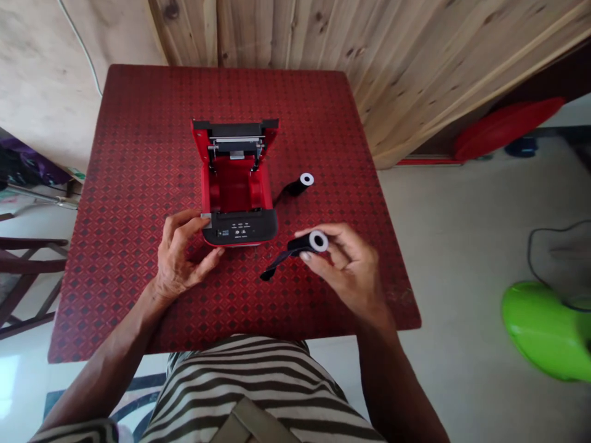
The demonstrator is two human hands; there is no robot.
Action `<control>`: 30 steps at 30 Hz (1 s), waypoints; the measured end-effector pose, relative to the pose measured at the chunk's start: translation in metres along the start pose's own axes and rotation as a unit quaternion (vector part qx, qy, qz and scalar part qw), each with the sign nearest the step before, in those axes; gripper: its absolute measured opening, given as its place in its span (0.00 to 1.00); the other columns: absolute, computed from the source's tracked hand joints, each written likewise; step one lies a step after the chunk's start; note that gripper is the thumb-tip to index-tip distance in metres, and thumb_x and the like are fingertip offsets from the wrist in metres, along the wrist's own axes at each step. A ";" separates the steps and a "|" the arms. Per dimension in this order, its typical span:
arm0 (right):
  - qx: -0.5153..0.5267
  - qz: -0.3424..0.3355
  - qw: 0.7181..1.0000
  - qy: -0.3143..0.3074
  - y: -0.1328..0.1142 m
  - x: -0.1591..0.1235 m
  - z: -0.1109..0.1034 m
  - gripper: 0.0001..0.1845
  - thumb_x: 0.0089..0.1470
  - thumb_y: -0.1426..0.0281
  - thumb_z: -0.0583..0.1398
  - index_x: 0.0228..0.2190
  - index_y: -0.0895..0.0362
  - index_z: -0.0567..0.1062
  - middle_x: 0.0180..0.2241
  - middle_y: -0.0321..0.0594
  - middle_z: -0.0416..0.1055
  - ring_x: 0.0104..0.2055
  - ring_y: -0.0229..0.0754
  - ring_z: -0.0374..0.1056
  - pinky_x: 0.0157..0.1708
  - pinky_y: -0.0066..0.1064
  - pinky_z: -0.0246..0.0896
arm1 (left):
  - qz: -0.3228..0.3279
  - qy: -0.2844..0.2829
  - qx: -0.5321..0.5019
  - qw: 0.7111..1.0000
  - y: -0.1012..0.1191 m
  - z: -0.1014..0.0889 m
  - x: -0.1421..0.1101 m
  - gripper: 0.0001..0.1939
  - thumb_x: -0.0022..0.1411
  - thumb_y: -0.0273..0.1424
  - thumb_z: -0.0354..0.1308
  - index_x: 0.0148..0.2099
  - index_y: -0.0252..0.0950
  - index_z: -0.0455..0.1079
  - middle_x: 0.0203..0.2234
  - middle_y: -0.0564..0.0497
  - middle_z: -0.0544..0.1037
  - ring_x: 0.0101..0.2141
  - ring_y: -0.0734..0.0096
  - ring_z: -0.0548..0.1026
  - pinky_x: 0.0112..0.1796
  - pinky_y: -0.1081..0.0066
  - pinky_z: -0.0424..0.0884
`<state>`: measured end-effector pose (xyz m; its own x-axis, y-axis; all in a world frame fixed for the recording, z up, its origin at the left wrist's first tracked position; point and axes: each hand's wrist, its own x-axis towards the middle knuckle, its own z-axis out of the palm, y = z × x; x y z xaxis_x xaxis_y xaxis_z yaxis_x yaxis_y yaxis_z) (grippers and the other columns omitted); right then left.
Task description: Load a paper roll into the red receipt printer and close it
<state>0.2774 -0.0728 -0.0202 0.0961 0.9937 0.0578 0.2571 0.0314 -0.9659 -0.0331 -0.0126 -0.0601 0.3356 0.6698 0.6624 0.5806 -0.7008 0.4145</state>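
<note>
A red and black label printer (240, 227) stands on the table with its lid (237, 136) raised, showing a red compartment (233, 186) with no roll in it. My left hand (183, 255) grips the printer's front left corner, fingers on the side and top, thumb at the front edge. Between the thumb and fingers of my right hand (347, 261) is a black ribbon roll (302, 243) with a white core end toward me. Its loose strip hangs down to the left, in front of the printer. A second black roll (297, 184) lies right of the printer, its strip trailing to the printer's side.
The table (152, 154) has a red patterned cover, and a wooden plank wall (277, 31) rises behind it. A dark wooden chair (28, 264) is at the left. On the floor to the right are a green plastic object (540, 326) and a cable.
</note>
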 end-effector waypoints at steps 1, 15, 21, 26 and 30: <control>0.002 0.015 1.000 -0.005 0.008 -0.007 0.004 0.14 0.58 0.66 0.72 0.45 0.50 0.79 0.47 0.39 0.85 0.49 0.44 0.82 0.54 0.40 0.78 | -0.002 0.000 0.000 1.000 0.000 0.000 0.000 0.31 0.66 0.40 0.71 0.66 0.40 0.67 0.53 0.41 0.77 0.53 0.56 0.79 0.52 0.56 0.81; -0.023 0.041 0.998 -0.045 0.032 0.008 -0.020 0.24 0.56 0.57 0.74 0.51 0.50 0.80 0.54 0.45 0.84 0.54 0.50 0.82 0.57 0.49 0.78 | -0.003 0.004 -0.003 1.000 -0.004 -0.001 -0.001 0.34 0.63 0.38 0.74 0.67 0.39 0.68 0.53 0.40 0.76 0.52 0.55 0.78 0.52 0.57 0.80; -0.090 -0.028 0.993 0.065 0.073 0.092 -0.021 0.32 0.59 0.59 0.69 0.61 0.54 0.73 0.62 0.54 0.77 0.64 0.52 0.76 0.61 0.50 0.74 | 0.001 0.004 0.006 1.000 -0.003 -0.001 -0.001 0.33 0.64 0.38 0.73 0.67 0.39 0.68 0.53 0.40 0.77 0.52 0.56 0.79 0.51 0.57 0.80; -0.179 -0.043 0.982 0.049 0.082 0.123 -0.001 0.22 0.59 0.67 0.67 0.55 0.54 0.79 0.54 0.47 0.83 0.52 0.49 0.80 0.57 0.48 0.74 | -0.003 -0.005 0.011 1.000 -0.002 -0.002 0.000 0.33 0.64 0.39 0.72 0.68 0.42 0.67 0.53 0.41 0.77 0.53 0.56 0.79 0.52 0.56 0.81; -0.140 -0.035 0.988 0.049 0.060 0.114 -0.005 0.17 0.55 0.60 0.70 0.45 0.52 0.81 0.44 0.41 0.84 0.46 0.48 0.79 0.51 0.45 0.75 | -0.006 -0.001 0.000 1.000 0.000 -0.002 0.001 0.33 0.64 0.38 0.73 0.67 0.41 0.67 0.54 0.40 0.78 0.53 0.55 0.79 0.52 0.56 0.82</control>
<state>0.3084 0.0415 -0.0707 0.1581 0.9743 0.1603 0.5208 0.0557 -0.8519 -0.0339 -0.0130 -0.0584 0.3304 0.6784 0.6562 0.5848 -0.6929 0.4219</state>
